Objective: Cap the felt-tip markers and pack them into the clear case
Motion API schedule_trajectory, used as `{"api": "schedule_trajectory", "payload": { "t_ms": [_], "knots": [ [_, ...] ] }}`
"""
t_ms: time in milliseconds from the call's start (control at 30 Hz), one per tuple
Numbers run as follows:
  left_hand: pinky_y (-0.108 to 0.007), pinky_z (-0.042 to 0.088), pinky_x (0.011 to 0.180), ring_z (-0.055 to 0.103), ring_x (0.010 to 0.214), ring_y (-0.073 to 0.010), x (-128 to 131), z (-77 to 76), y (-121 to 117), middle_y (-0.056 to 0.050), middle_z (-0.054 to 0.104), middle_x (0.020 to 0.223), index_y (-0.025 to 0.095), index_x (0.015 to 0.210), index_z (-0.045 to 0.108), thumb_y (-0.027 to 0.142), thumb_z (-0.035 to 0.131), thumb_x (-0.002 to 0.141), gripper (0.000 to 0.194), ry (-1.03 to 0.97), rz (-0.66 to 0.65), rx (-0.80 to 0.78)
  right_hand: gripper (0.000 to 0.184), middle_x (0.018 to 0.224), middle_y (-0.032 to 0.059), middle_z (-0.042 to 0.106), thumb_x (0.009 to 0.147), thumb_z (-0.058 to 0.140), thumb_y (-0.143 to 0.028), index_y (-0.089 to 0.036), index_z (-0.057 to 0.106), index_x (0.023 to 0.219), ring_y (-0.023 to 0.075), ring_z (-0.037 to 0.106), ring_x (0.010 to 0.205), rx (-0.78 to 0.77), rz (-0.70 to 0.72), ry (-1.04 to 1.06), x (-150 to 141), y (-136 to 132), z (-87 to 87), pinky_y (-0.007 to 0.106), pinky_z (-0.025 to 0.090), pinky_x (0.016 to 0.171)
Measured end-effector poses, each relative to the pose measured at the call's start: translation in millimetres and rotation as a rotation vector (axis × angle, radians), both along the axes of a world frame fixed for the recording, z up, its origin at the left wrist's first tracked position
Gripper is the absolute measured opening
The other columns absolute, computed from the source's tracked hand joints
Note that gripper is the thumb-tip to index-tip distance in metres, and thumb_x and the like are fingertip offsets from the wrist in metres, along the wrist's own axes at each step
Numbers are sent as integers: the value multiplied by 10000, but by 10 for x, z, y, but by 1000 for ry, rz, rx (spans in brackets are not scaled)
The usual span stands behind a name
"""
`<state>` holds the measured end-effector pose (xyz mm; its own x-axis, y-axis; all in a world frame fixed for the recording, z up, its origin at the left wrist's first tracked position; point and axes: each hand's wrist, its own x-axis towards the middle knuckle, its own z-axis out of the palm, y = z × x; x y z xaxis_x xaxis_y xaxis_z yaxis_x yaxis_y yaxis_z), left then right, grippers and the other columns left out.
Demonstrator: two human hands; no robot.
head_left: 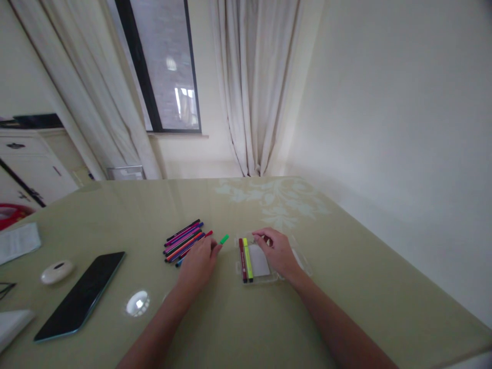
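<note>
A bunch of several coloured felt pens (183,239) lies on the olive table (230,318). My left hand (199,260) rests beside them, its fingers pinched on a green pen (223,239) that points right. A clear plastic pen case (269,261) lies open to the right. A dark red pen (242,259) and a yellow-green pen (248,259) lie side by side in its left part. My right hand (277,251) lies over the case with its fingers curled on the far edge.
A dark tablet (80,294) lies at the left, with a small white oval object (57,271) and papers (17,242) beyond it. A wall runs along the table's right side. Curtains and a window stand behind the far edge.
</note>
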<state>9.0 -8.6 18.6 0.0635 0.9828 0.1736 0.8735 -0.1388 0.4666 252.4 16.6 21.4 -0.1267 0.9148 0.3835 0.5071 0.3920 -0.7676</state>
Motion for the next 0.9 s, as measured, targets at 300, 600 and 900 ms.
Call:
{"api": "schedule_trajectory", "payload": {
  "t_ms": [300,600,900],
  "knots": [
    [-292,461,696,609,736,-180,411,104,-200,-21,679,821,206,973,643,409,392,1033,328,-562,-254,42,270,824,24,724,871,704,-434,-181,759,947,156,608,714,-312,292,403,-152,-85,86,278,466,675],
    [-274,487,647,628,716,-163,398,37,-193,-39,727,919,193,1149,661,421,510,996,313,-710,-298,-58,317,715,12,688,820,755,-499,-187,699,826,148,620,668,-369,135,670,-116,-48,94,270,434,640],
    [-249,470,599,619,671,-147,463,46,-228,-18,721,855,202,1076,693,401,620,944,250,-657,-217,42,394,889,69,781,773,808,-501,-201,766,1025,199,710,773,-415,185,666,-116,-41,47,300,475,695]
  ]
}}
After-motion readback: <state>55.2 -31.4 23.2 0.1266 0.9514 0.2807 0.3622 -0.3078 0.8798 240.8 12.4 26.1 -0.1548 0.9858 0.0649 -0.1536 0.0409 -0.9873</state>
